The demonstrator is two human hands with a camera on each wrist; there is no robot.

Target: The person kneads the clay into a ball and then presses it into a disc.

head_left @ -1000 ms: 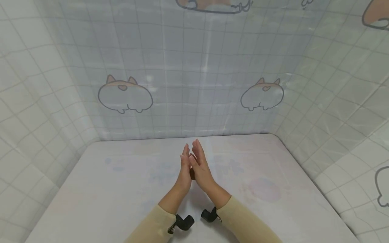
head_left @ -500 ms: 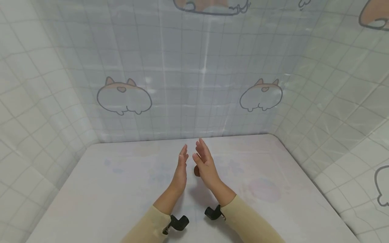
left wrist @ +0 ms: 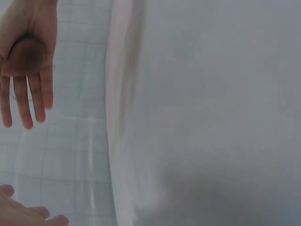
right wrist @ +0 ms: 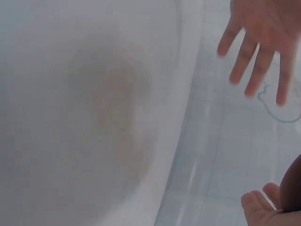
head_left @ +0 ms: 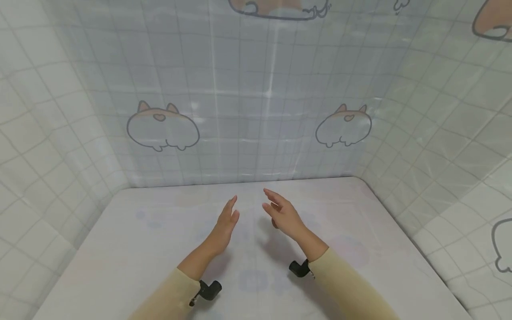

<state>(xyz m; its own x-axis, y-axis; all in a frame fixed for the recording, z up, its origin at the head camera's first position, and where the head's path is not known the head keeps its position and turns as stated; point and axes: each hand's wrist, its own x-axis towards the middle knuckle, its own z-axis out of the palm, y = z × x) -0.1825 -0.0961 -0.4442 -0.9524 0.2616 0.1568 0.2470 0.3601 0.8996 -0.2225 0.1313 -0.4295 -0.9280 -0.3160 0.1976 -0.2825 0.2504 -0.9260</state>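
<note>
My left hand (head_left: 222,229) hovers over the table, fingers and thumb extended, palm turned inward; the right wrist view shows that palm bare with its fingers spread. Across from it, my right hand (head_left: 289,221) is held up with its palm facing the left one. A smooth brown ball (left wrist: 27,55) lies against the right palm, and the fingers stretch out straight past it in the left wrist view. Part of the ball (right wrist: 294,188) also shows at the edge of the right wrist view. From the head, the back of the right hand mostly hides it. A wide gap separates the hands.
The white table (head_left: 132,262) with faint pastel prints lies under both hands. A grid-patterned sheet (head_left: 248,129) with cartoon animal drawings rises behind it and at both sides. Black camera mounts (head_left: 210,291) sit at each cuff of the light sleeves.
The hands began with palms together and the ball between them. They have drawn apart, left hand leftward and right hand rightward, the ball staying with the right hand.
</note>
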